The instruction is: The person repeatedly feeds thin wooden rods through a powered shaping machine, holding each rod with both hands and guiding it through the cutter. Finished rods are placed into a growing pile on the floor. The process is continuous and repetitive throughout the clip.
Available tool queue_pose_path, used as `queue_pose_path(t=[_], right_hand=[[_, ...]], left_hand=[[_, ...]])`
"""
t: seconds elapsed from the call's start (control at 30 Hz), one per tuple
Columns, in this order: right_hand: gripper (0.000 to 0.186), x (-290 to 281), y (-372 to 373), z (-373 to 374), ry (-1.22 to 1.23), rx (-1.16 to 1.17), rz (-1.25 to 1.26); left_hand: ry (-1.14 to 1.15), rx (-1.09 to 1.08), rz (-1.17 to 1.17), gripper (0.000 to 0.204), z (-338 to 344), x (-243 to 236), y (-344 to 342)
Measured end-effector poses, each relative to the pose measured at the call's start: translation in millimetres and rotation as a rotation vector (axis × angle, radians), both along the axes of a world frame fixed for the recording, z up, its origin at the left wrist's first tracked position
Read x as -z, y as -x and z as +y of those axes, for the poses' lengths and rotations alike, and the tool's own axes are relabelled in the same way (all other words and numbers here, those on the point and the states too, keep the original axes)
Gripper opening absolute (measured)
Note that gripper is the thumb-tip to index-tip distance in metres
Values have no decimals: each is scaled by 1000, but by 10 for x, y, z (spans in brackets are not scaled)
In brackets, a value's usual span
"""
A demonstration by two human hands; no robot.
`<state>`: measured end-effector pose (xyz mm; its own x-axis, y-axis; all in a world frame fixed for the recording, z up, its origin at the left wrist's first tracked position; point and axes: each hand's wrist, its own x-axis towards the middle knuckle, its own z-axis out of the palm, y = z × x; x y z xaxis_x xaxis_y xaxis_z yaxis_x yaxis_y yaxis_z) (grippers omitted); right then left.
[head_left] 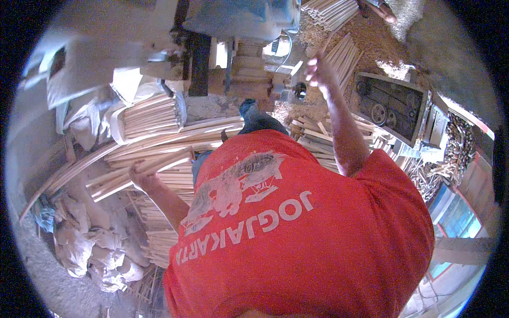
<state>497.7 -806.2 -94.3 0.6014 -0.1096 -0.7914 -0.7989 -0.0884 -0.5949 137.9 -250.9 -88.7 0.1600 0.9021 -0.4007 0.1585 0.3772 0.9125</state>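
Note:
At the left, my left hand point(139, 179) is closed around a small bundle of pale wooden strips point(108, 185), held over a larger pile of similar strips point(169, 177). My right arm reaches forward. My right hand point(321, 74) is beside the metal parts of a machine point(238, 18) with a worn blue top. Motion smears its fingers, and whether anything is in them I cannot make out. Beyond that hand lie stacked wooden strips point(342, 58) on sawdust.
A white sack point(119, 124) full of strips stands at the left, with crumpled pale sacks point(79, 244) nearer. At the right are a framed box with pulleys point(389, 106) and heaped wood offcuts point(458, 143). Another person's bare hand or foot point(384, 10) shows at the top right.

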Motion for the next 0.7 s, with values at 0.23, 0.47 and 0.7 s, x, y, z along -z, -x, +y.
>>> queue_pose_path(t=[0.23, 0.47, 0.7], right_hand=[[84, 46, 499, 396, 147, -357, 82], [32, 431, 708, 290, 1163, -927, -837], [24, 112, 596, 382, 204, -173, -37]], left_hand=[[84, 94, -144, 32, 416, 220, 159], [79, 24, -364, 15, 107, -14, 225], [112, -69, -395, 19, 127, -110, 161]])
